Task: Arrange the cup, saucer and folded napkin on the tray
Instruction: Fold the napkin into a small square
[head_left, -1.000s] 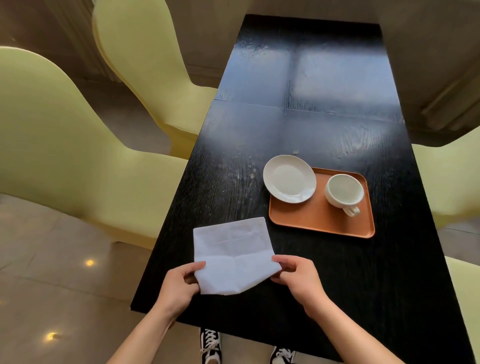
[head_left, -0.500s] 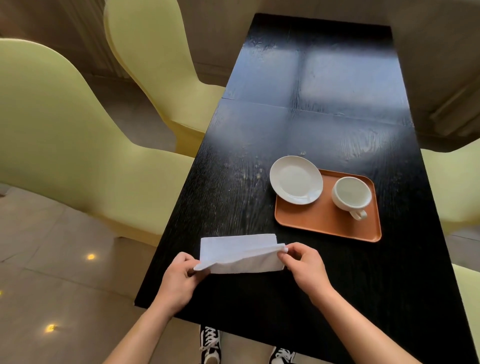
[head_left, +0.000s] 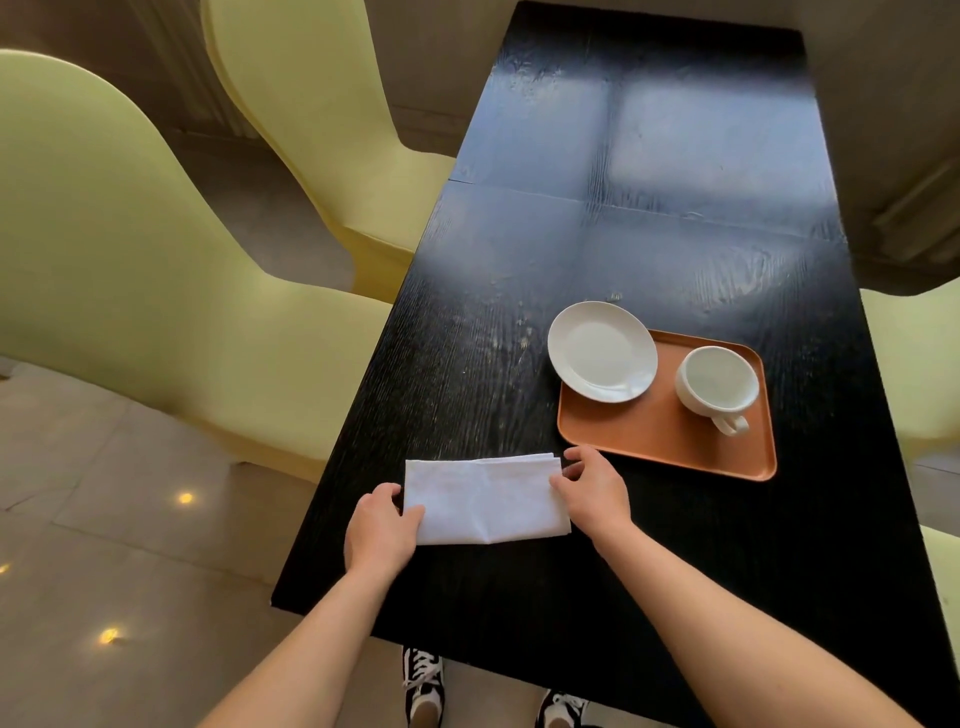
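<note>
Black table (head_left: 649, 218); yellow-green chairs (head_left: 156, 291); tiled floor (head_left: 104, 545); sneakers (head_left: 423, 680).

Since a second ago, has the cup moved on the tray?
No. The cup sits in the tray's far right corner as before, handle toward the wearer.

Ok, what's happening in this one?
A person is folding a white napkin on the black table. The left hand holds its near-left end and the right hand its right edge. The cup sits on the orange tray; the saucer overhangs the tray's far-left corner.
</note>
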